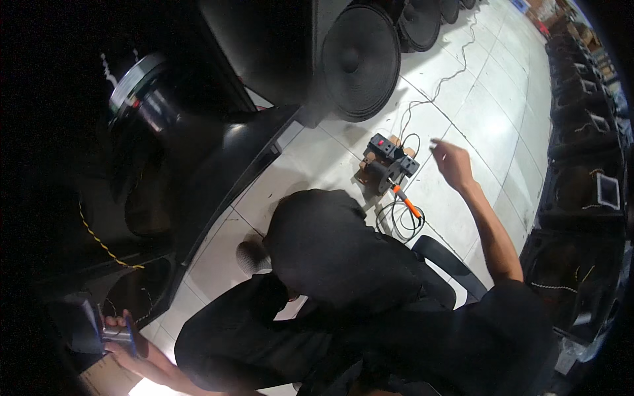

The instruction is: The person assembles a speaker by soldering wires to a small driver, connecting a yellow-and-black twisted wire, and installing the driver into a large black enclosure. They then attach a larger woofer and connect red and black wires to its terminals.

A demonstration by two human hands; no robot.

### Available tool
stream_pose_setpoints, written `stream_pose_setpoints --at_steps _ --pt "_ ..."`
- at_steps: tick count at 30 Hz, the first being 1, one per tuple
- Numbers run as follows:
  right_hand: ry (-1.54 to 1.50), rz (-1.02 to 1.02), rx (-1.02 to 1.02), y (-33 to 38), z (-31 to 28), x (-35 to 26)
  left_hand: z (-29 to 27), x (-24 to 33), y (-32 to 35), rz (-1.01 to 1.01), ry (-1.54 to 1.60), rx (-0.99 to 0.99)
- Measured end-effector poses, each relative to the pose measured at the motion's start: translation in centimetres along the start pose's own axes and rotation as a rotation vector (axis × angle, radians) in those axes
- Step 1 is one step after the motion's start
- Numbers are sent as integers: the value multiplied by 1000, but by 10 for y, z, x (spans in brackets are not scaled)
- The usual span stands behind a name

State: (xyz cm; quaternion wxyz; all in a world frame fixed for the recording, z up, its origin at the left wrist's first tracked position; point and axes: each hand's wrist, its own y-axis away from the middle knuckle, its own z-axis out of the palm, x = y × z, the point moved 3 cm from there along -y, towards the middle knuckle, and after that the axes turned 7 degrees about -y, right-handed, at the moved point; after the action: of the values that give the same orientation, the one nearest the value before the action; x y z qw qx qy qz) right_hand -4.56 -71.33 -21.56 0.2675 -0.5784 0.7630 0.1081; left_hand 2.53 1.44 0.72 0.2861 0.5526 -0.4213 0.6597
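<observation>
The floor (489, 125) is laid in large pale glossy tiles with dark joints, bright where light falls on it and reflecting a soft glare. Big round speaker cones (360, 63) lean in a row along the upper edge, black against the tiles. A thin cable (439, 82) snakes across the floor toward a black power strip (389, 148) resting on small wooden blocks. Down the right side stands a line of dark speaker cabinets (581, 171), one behind another, running to the far end of the room. The left side is deep in shadow, filled with large black cabinets (218, 152).
</observation>
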Motion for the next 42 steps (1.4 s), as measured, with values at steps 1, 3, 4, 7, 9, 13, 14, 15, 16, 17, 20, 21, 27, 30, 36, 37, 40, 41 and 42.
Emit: stream_pose_setpoints --at_steps 1,3,4,7,9,13,14,15,16,17,20,21,27,30,36,37,40,41,42 --pt "68 -107 -72 14 19 4 5 11 -6 18 -19 -18" --pt "312 -410 -340 37 -6 58 35 -3 12 -22 -96 -160" --pt "303 -501 -399 45 14 64 44 10 2 9 -174 -236" --pt "367 -708 -570 61 79 85 90 45 -11 -56 -130 -375" --pt "421 -878 -612 72 103 102 126 53 -10 -73 -87 -446" --pt "430 -1042 -509 91 111 101 207 43 -3 -115 -79 -635" --pt "344 -1046 -524 86 114 92 211 49 1 -124 -108 -610" --pt "415 -1065 -560 85 107 90 217 48 2 -138 -116 -601" --pt "437 -1059 -579 84 104 85 219 43 3 -146 -77 -597" --pt "421 -1007 -584 87 96 82 218 36 3 -124 -65 -597" --pt "186 -875 -486 102 55 62 218 22 -5 -139 34 -613" --pt "67 -826 -442 91 31 21 214 23 -6 -138 39 -589" --pt "-177 -553 161 71 -65 -80 225 9 -1 -71 164 -567" --pt "-487 -465 392 42 -83 -139 233 3 10 -19 229 -582" --pt "-1070 -562 430 -24 -48 -211 232 -7 18 -103 215 -492" --pt "-1135 -551 411 -34 -37 -224 234 -9 17 -106 226 -484" --pt "-1315 -537 331 -62 -7 -250 237 -10 19 -80 227 -511" --pt "-1403 -550 282 -70 -2 -252 239 -9 19 -88 218 -512" --pt "-1419 -612 254 -76 0 -260 239 -8 21 -101 205 -513"
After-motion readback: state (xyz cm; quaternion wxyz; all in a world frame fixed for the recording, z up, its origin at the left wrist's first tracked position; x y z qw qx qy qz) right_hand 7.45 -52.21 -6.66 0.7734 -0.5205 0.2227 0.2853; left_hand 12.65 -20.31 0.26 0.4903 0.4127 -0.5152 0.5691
